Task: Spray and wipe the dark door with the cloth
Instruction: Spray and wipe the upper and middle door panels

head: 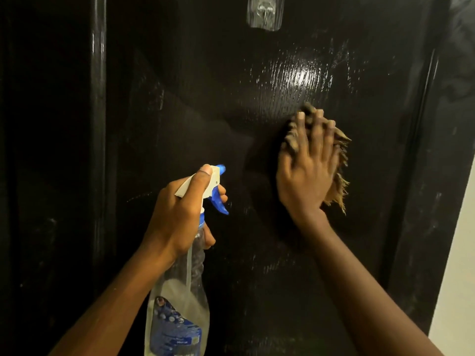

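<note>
The dark glossy door fills the view, with a wet shine above the middle. My left hand grips the neck of a clear spray bottle that has a white and blue trigger head; one finger lies on the trigger and the nozzle points at the door. To the right, my right hand presses a brown frayed cloth flat against the door panel with straight fingers. Most of the cloth is hidden under the hand.
A clear adhesive hook is stuck to the door at the top. A raised vertical moulding runs down the left side. A pale wall shows past the door's right edge.
</note>
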